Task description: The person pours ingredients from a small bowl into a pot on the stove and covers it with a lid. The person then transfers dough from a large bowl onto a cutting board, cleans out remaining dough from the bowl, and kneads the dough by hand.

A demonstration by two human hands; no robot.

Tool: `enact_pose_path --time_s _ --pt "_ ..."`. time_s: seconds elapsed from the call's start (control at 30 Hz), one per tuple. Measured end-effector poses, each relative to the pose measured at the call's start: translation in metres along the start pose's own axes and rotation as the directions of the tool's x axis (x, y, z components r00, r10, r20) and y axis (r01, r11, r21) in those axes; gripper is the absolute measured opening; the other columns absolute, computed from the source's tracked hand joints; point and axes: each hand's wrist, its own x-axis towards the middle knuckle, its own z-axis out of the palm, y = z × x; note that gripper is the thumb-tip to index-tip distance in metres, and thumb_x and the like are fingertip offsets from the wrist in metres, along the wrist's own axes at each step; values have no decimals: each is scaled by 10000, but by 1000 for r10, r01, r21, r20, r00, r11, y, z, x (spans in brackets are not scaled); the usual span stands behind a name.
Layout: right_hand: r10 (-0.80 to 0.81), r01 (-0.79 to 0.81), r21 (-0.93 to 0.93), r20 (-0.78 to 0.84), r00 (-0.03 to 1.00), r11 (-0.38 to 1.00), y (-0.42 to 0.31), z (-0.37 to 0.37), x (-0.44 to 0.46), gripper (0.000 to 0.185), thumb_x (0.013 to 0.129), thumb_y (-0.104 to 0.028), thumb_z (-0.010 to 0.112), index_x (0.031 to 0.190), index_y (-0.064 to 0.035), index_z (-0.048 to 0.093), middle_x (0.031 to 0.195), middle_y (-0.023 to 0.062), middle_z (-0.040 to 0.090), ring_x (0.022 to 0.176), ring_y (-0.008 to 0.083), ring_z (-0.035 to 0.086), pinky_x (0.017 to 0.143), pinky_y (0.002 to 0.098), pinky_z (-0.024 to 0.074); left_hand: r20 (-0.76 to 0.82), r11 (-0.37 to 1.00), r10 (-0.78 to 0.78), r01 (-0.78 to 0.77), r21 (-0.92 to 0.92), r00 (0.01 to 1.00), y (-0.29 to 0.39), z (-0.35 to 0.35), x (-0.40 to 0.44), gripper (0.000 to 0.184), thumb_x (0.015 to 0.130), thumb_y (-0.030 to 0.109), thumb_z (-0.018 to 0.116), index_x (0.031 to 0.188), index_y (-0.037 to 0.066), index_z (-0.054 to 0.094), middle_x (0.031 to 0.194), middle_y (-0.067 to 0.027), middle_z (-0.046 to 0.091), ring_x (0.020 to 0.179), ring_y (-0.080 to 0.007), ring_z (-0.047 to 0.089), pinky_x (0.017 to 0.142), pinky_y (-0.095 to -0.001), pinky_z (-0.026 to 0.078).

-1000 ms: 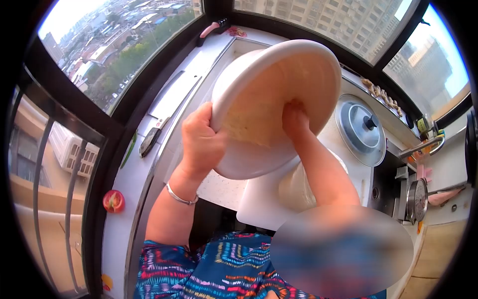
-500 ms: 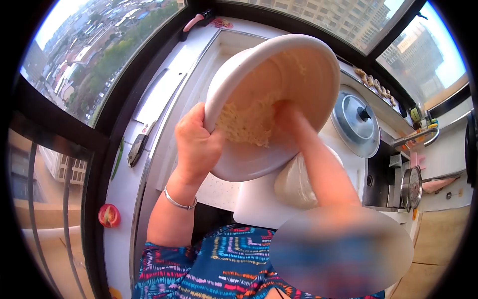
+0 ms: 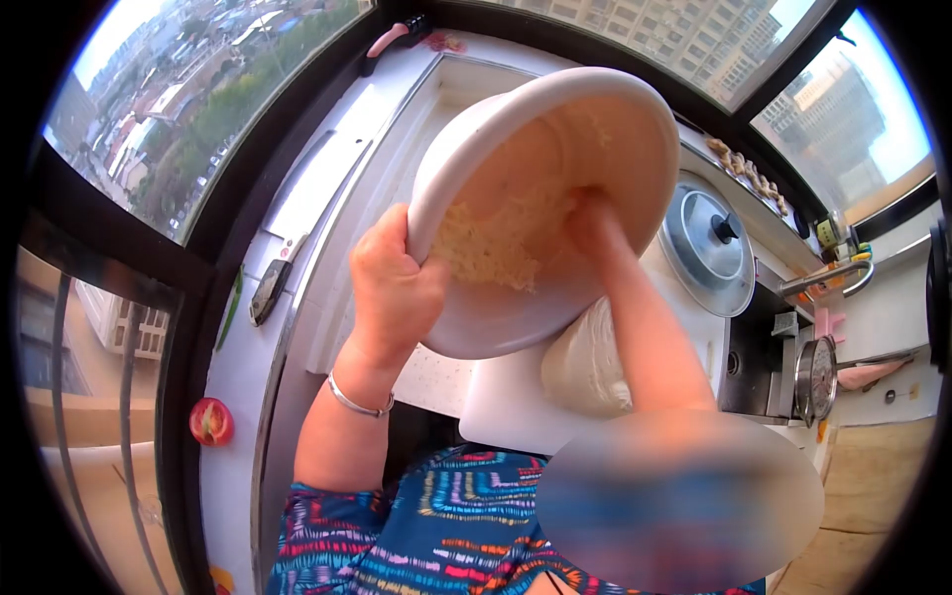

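A large white bowl [image 3: 555, 139] is tilted steeply, its opening facing me. My left hand [image 3: 397, 288] is closed around its left rim, thumb toward the inside. Shaggy, pale dough [image 3: 486, 250] clings to the lower left of the bowl's inner wall. My right hand [image 3: 593, 220] reaches inside, against the inner wall to the right of the dough; blur hides its fingers. Behind my right forearm, a clear plastic bag with pale contents [image 3: 583, 372] rests on a white board [image 3: 506, 402] below the bowl.
To the right are a domed lid [image 3: 706, 253], a sink [image 3: 749, 372] with a faucet [image 3: 828, 278], and a metal pan [image 3: 817, 380]. Along the left ledge lie a cleaver [image 3: 309, 193] and a cut tomato [image 3: 211, 422]. Ginger pieces [image 3: 744, 167] line the back windowsill.
My right hand has shifted a little to the right along the inside of the bowl, farther from the dough. My left hand and the bowl have stayed nearly in place.
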Motion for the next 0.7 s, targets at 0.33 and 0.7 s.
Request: enact_pose_path --time_s 0.33,0.7 --pt "303 -329 939 285 909 104 -57 -54 -25 283 670 -127 600 947 -81 639 887 123 635 846 217 597 752 333 461 33 999 -42 42 10 999 4 -2 1 97 593 -68 456 680 -26 462 574 -145 456 510 -232 443 508 -303 382" --pt "818 282 938 -318 479 200 -20 -52 23 177 746 -40 500 898 -28 590 929 167 573 889 299 556 764 343 450 192 994 -102 105 -6 976 2 -11 12 222 686 -14 525 902 -45 566 767 -50 592 713 -81 522 663 -214 431"
